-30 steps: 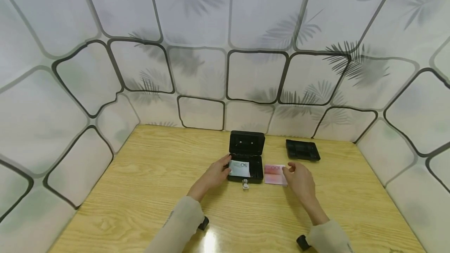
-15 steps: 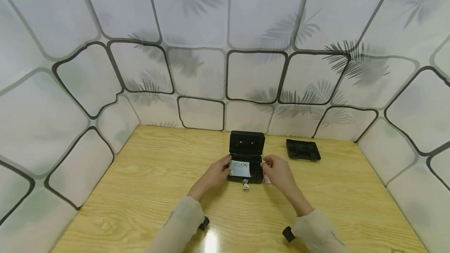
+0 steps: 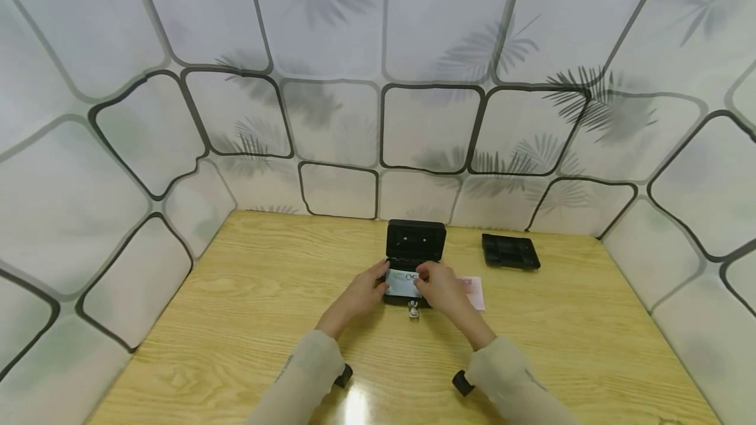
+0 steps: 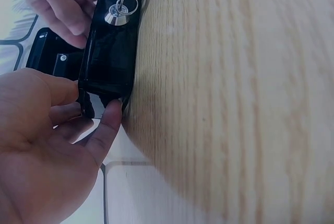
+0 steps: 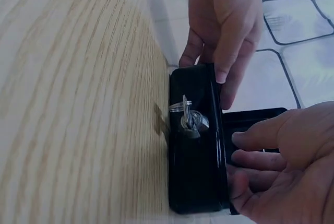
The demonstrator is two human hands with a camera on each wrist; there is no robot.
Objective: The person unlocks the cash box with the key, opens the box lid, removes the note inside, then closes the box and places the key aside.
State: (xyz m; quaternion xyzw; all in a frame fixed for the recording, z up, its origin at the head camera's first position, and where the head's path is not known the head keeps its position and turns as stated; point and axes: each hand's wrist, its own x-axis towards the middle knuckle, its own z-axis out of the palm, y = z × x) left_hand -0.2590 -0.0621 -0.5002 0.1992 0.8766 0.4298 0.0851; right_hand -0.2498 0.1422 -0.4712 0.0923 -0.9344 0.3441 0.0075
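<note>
Black cash box (image 3: 416,239) stands open on the table (image 3: 266,267), a tray (image 3: 510,252) apart to its right. The left hand (image 3: 366,290) grips the box's left side; the right hand (image 3: 447,288) reaches over it, its hold hidden. A pink note (image 3: 475,294) lies outside; a 50 note (image 3: 400,283) remains inside, apparently left to handle. Earlier the right hand covered the pink note; now it has moved to the 50 note

I note the raised lid (image 3: 416,239) blocks the black box (image 4: 108,51) from behind; left hand (image 3: 359,292) bars its left end, right hand (image 3: 444,288) overhangs its right half. Keys (image 5: 189,113) jut frontward. I could pass between lid and black tray (image 3: 510,252).
</note>
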